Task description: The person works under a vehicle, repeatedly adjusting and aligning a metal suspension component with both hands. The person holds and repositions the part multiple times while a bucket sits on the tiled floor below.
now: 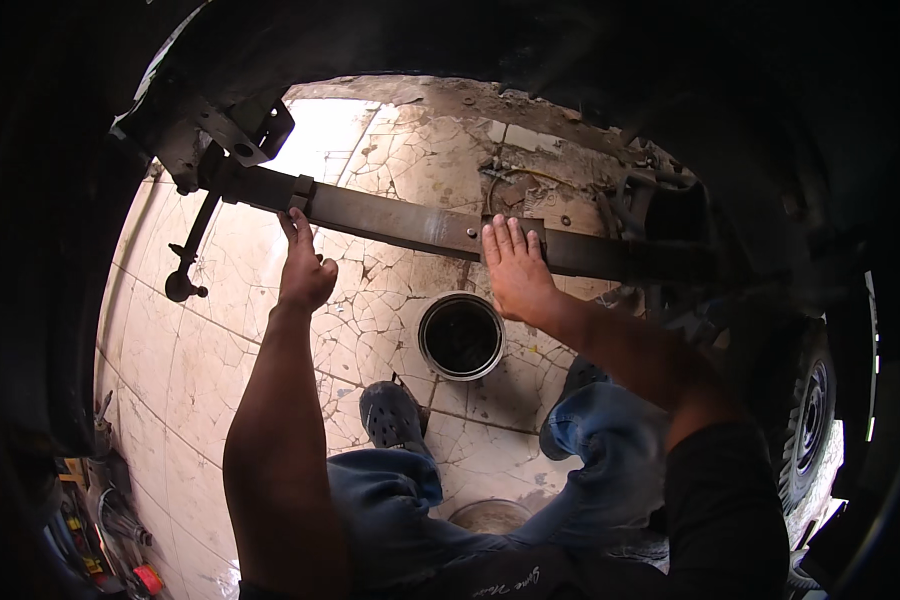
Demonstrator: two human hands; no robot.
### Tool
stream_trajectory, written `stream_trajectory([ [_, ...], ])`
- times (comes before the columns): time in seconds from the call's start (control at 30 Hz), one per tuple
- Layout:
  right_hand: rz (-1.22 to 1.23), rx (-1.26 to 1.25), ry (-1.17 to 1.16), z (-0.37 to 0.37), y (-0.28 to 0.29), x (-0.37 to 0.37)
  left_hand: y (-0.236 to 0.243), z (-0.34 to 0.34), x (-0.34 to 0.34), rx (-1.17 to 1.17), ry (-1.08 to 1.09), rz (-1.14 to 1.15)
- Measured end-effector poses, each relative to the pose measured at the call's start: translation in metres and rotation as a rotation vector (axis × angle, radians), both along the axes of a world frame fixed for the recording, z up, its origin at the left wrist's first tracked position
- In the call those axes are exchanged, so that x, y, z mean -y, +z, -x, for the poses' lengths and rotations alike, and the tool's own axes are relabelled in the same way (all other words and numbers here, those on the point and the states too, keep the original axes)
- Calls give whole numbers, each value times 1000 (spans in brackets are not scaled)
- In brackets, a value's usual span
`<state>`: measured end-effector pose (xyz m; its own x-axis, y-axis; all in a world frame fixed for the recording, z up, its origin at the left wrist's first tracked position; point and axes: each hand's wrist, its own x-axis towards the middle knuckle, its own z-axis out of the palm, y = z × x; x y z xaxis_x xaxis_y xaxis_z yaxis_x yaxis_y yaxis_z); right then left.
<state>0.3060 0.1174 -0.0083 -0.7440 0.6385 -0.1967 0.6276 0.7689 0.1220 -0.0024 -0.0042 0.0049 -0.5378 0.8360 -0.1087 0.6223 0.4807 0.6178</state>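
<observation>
A long, dark metal leaf spring [400,217] runs across in front of me, sloping slightly down to the right. My left hand [308,275] reaches up to its left part. Two of its fingers are stretched out and touch the spring beside a metal clip [303,190] wrapped round it; the other fingers are bent and partly hidden. Flat over the middle of the spring lies my right hand [520,268], fingers straight and side by side on a dark plate [533,226]. A small bolt head [472,232] shows just left of those fingertips.
Below the spring, an open round can [461,337] with a dark inside stands on cracked floor tiles [200,350]. A metal rod with a ball joint [182,285] hangs at the left. Tools [95,540] lie lower left; a wheel [810,420] stands at the right. Dark bodywork surrounds me.
</observation>
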Motion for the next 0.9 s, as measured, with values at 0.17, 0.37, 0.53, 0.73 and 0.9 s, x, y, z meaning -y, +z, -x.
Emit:
stream_trajectory([
  [0.17,-123,-134,95,-17,-21,-13,-2,0,0,-34,-38,-61],
  [0.37,-52,-58,-45,-7,-14,0,-5,4,0,-34,-42,-66],
  [0.53,-84,-89,60,-14,-16,-15,-9,2,-1,-70,-26,-116],
  [0.73,-63,-71,3,-5,-18,4,3,2,3,-73,-20,-19],
  [0.9,-134,-50,42,-14,-19,-24,3,2,1,-42,-16,-36],
])
